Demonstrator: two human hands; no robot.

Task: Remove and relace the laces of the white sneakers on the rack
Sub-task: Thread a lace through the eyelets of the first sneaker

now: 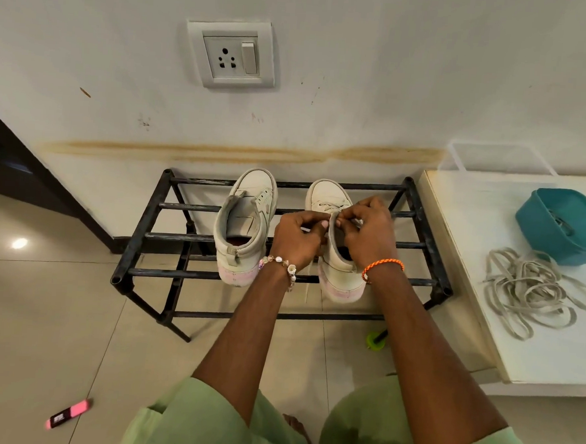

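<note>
Rack point(155, 205): black metal bars; both white sneakers stand on it.
Right sneaker point(329, 196): scuffed leather, partly laced.
Left sneaker point(252, 198): laceless.
My left hand point(295, 237): curled, pinching the lace point(327, 206).
My right hand point(370, 228): fingertips pinching at the tongue.
Surface point(551, 357): flat loose laces point(534, 291), coiled.

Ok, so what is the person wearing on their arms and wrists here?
Both forearms are bare. The left wrist carries a bracelet of pale beads and shell-like pieces; the right wrist carries a braided orange cord bracelet. Loose light green sleeves end near the elbows.
</note>
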